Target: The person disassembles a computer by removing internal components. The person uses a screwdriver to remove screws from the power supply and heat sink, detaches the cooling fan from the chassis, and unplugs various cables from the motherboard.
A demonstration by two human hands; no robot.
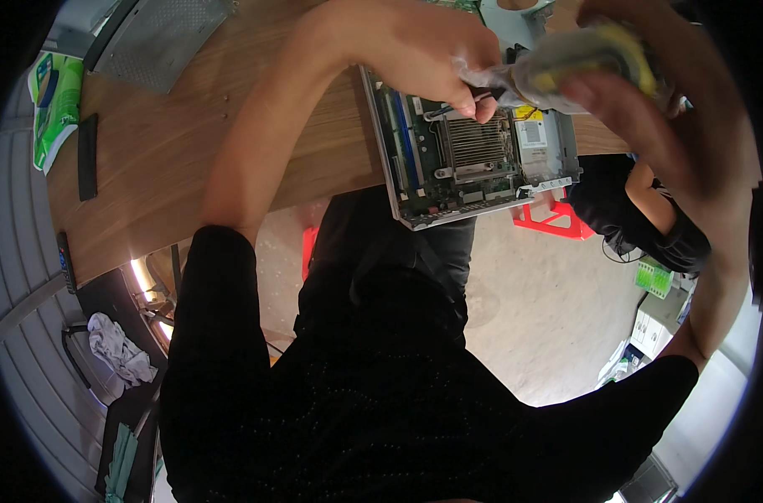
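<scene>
An open computer case (490, 210) lies on the table in front of me, tilted slightly. Inside it are a finned heat sink (475, 144), memory slots (405, 138) and a metal box with a white and yellow label (533, 134). My left hand (436, 54) is above the case, thumb and fingers pinched near some dark wires; what they grip is partly hidden. To its right, my right hand (637, 121) is closed round a clear and yellow bundle (578, 67), smeared by motion. The bundle's narrow clear end reaches my left fingers.
A perforated metal cover (159, 46) lies at the far left of the wooden table (172, 159). Beside it are a green package (59, 109) and a dark strip (88, 157). Another person (649, 210) sits at right near a red stool (553, 222).
</scene>
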